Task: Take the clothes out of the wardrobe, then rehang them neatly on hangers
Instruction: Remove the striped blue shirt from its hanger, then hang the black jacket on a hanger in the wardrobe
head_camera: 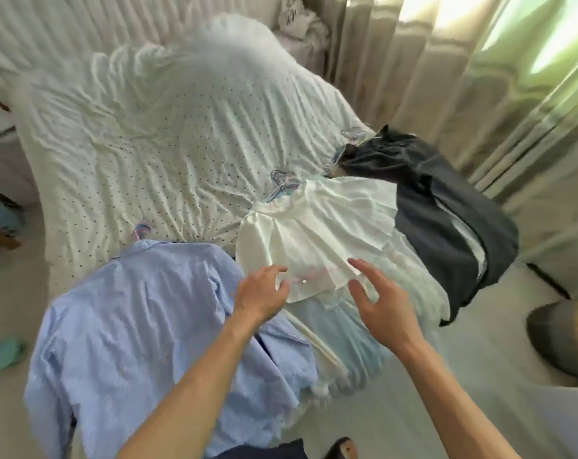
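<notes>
Both hands are in over the bed (pixel 148 144), low at 6 o'clock. The target looks like the white top (pixel 320 226), lying flat just right of centre with its hanger (pixel 282 183) poking out at the collar end toward 12 o'clock. The left hand (pixel 261 293) hovers at the near hem, fingers loosely curved with thumb and forefinger apart and nothing pinched. Whether the tips brush the cloth, I cannot tell. The right hand (pixel 383 303) sits at the hem's other corner, fingers spread wide and holding nothing.

That top looks thin, pleated and very light, so it will flop, crease and slide under a palm. It lies on a pale blue garment (pixel 347 332) that could drag along with it. My read: best not to scoop it by the hem. Take it at the shoulders or by the hanger's hook, lift it clear, and let the fabric fall straight.

At 8 o'clock a blue striped shirt (pixel 142 309) lies spread out, its own hanger hook (pixel 142 230) showing at the collar. At 3 o'clock a dark garment (pixel 446 210) drapes off the bed's corner and looks heavier. Curtains (pixel 446 77) hang at 1 o'clock.
</notes>
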`<state>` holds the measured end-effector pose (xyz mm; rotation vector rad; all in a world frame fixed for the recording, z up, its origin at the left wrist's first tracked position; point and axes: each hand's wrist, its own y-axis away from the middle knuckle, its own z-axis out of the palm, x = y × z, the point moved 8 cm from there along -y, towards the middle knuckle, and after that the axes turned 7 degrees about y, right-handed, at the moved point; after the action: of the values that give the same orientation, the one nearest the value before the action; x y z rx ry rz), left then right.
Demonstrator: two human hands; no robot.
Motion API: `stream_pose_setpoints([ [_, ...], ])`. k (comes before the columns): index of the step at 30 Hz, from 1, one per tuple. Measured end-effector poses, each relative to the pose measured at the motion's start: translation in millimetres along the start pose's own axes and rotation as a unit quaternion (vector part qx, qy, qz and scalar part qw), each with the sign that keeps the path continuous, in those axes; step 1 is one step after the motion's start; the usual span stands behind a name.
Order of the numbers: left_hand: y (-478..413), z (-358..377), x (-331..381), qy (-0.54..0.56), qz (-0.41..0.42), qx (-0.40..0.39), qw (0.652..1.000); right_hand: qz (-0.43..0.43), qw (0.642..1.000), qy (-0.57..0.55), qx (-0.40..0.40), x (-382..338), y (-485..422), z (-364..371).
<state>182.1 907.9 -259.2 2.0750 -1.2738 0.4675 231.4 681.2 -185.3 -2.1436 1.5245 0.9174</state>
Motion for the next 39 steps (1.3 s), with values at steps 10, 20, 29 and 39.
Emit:
stream_pose_setpoints([
  [10, -21.1, -13.4, 209.2, 0.045, 0.159, 0.147, 0.975, -0.020, 0.988, 0.021, 0.152, 83.0, -4.2, -193.0],
  [20, -101.8, -57.0, 284.5, -0.095, 0.185, 0.214, 0.954, -0.032, 0.980, 0.069, 0.181, 101.5, -94.1, -272.8],
  [29, -243.6, -90.3, 342.6, -0.201, 0.183, 0.238, 0.932, -0.078, 0.967, 0.150, 0.189, 113.7, -249.1, -331.2],
  [39, -375.6, -64.3, 371.6, -0.205, 0.119, 0.194, 0.952, -0.129, 0.957, 0.233, 0.114, 156.0, -436.7, -343.3],
])
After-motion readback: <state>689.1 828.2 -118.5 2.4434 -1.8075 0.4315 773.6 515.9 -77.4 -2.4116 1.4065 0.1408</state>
